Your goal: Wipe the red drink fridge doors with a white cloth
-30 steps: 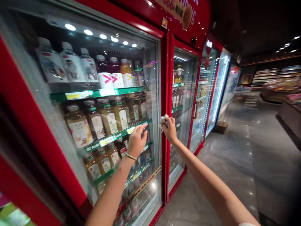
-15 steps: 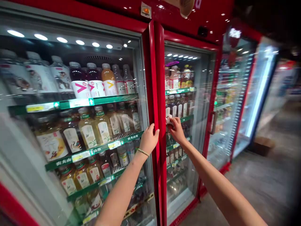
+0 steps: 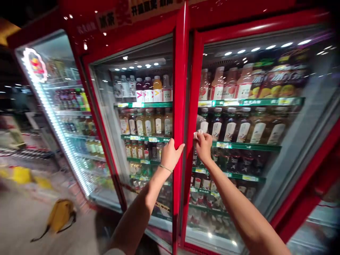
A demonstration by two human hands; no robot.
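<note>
My right hand (image 3: 204,147) pinches a crumpled white tissue (image 3: 198,134) against the left side of the right glass door (image 3: 239,159), close to its red frame. To its left, my left hand (image 3: 171,154) rests at the red upright frame (image 3: 181,88) of the left door, thumb spread away from the fingers and nothing loose visible in it. A thin band circles the left wrist. Behind the glass, bottled drinks (image 3: 231,127) stand in rows on shelves with green label strips (image 3: 249,102).
Another lit drinks cooler (image 3: 77,113) stands to the left. A yellow-brown backpack (image 3: 60,214) lies on the floor at lower left, with blurred yellow items (image 3: 22,175) beyond it. Red cooler framing (image 3: 313,198) crosses the lower right.
My view has shifted to the right and turned left, so the right door looks larger and the left cooler and backpack appear. Both hands stay near the door frames, the tissue still in the right.
</note>
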